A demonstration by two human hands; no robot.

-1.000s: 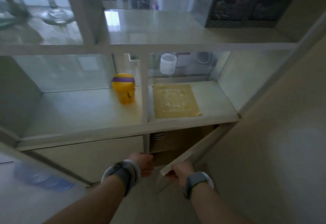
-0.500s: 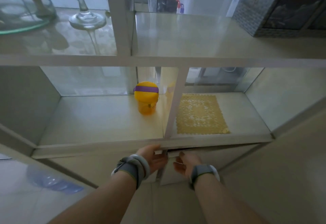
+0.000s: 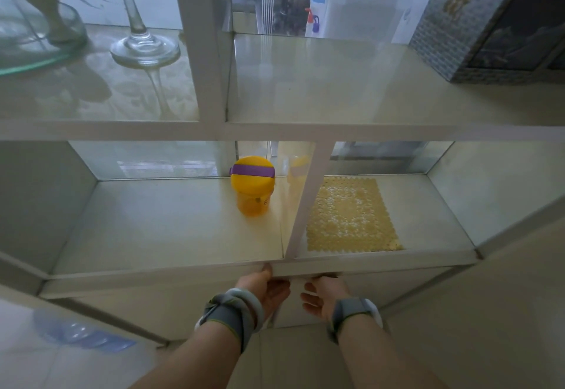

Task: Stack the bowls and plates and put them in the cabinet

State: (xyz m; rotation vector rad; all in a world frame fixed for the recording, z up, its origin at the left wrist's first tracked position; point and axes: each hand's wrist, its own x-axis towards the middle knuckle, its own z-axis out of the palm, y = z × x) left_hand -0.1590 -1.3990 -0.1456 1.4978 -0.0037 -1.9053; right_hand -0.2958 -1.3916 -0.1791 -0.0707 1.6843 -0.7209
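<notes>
Wine glass (image 3: pixel 143 49) upper left of frame. Yellow cup (image 3: pixel 251 186) mid-shelf, lace mat (image 3: pixel 351 214) to its right. Cabinet (image 3: pixel 397 130) fills frame; lower doors (image 3: pixel 403 289) bottom centre under shelf lip. Left hand (image 3: pixel 264 289) at door seam, thumb touching lip; right hand (image 3: pixel 325 295) just beside, palms facing. Fingertips hidden under lip: grip cannot tell.
</notes>
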